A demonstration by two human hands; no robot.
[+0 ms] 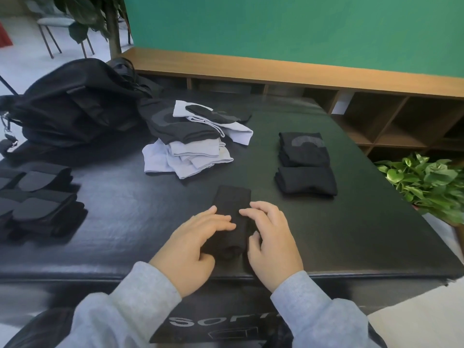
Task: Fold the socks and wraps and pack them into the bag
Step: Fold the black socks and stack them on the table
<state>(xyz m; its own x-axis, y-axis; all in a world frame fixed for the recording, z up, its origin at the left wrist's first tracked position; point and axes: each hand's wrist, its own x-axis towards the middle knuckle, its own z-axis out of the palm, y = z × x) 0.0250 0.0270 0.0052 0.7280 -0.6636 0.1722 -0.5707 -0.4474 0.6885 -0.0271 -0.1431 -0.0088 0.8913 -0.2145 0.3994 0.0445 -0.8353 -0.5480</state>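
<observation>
A black sock (232,204) lies lengthwise on the black table (364,222) near its front edge. My left hand (193,244) and my right hand (271,242) both grip its near end, fingers curled over the top and thumbs tucked at the fold. A loose heap of white and black socks (190,139) sits in the middle of the table. Two folded black sock bundles (305,163) lie at the right. Black wraps (37,197) are stacked at the left edge. The black bag (72,104) stands at the back left.
A wooden shelf unit (376,116) runs behind the table under a green wall. A leafy plant (426,182) stands off the table's right side. A chair (57,28) and a plant trunk are at the far left.
</observation>
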